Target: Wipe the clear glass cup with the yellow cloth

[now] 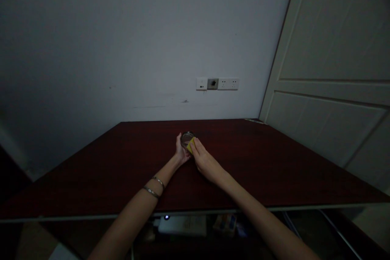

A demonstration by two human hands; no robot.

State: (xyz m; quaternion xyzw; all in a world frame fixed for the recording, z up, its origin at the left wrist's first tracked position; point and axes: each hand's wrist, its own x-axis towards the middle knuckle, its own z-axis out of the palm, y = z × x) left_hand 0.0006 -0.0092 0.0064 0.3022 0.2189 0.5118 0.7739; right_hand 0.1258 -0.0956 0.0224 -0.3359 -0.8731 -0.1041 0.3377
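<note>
Over the middle of the dark red table [146,150], my left hand [180,151] is closed around the side of a small round clear glass container [187,137]. Its round rim faces up and toward me; the lower part is hidden by my fingers. My right hand [204,160] pinches a yellow sponge or folded cloth [190,145], too small in view to tell which. This yellow piece lies against the near right edge of the glass. Two metal bangles [152,189] circle my left forearm.
Behind the table rises a pale wall with a row of sockets [217,84]. A white panelled door [329,89] stands at the right. Below the tabletop's front edge, a shelf holds a white box-like object [183,225] and a small carton [225,223]. The light is dim.
</note>
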